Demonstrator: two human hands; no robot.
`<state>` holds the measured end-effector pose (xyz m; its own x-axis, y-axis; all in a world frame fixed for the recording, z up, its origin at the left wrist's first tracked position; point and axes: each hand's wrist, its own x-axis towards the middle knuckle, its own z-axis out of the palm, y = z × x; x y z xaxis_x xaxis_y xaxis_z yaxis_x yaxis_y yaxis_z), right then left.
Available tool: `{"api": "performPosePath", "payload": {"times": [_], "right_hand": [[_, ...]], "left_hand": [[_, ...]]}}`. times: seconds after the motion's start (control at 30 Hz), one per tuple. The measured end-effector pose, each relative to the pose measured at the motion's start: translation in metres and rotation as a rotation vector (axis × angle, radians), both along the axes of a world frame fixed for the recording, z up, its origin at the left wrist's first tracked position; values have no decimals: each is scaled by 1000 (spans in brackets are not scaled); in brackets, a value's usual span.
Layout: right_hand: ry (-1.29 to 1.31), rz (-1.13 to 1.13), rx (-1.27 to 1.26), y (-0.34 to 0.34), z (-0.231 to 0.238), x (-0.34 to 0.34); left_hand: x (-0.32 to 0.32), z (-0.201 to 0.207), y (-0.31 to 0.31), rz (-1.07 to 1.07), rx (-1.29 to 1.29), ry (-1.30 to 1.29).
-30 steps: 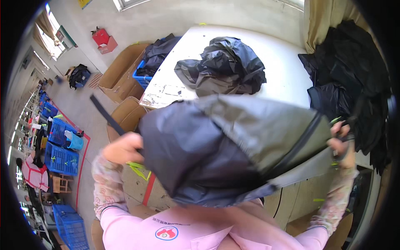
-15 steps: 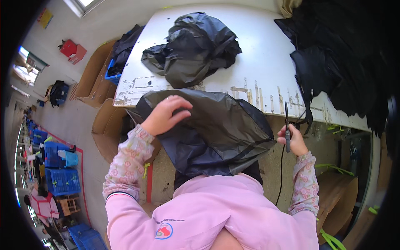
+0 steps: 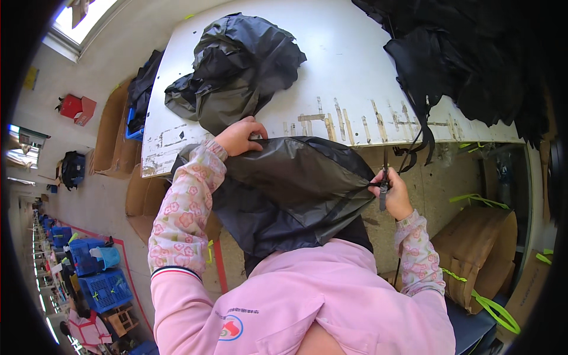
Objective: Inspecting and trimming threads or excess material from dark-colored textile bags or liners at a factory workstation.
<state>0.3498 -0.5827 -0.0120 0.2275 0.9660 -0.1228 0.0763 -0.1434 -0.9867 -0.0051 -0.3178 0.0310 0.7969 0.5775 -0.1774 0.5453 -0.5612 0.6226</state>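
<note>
A black, shiny piece of fabric (image 3: 296, 177) is spread over my lap and against the table's near edge. My left hand (image 3: 241, 137) is closed on its upper edge, thumb and fingers curled together. In my right hand (image 3: 393, 194) is a pair of slim dark snips (image 3: 383, 192), blade pointing away from me. The thumb and fingers of that hand also touch the fabric's right corner; whether they pinch it is hard to make out. Another crumpled black fabric piece (image 3: 236, 65) lies on the white table (image 3: 337, 53), beyond my left hand.
A large black fabric heap (image 3: 461, 71) covers the table's right side, with straps hanging off the edge. Cardboard boxes stand at left (image 3: 112, 133) and lower right (image 3: 479, 248). Blue crates (image 3: 106, 290) line the floor at far left.
My left hand has come down onto the fabric's upper edge and closed. My right hand, with the snips, has moved left to the fabric's corner. The view has shifted.
</note>
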Motion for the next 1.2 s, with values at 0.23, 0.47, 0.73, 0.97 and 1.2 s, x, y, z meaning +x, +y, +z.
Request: {"api": "performPosePath", "payload": {"times": [0.23,0.47,0.73,0.97,1.2], "right_hand": [[-143,43,-9,14,22,26],[-156,209,-94,25,43,48],[-116,366,-164,57,54,52],[-167,443,-203,70,38,47],[-183,432,-228,71,28,50]], "left_hand": [[-16,-11,-42,8,200,-122],[-50,19,-67,360,28,-168],[-78,90,-89,368,-347,-317],[-81,55,-71,354,-301,-191],[-65,35,-62,295,-161,-245]]}}
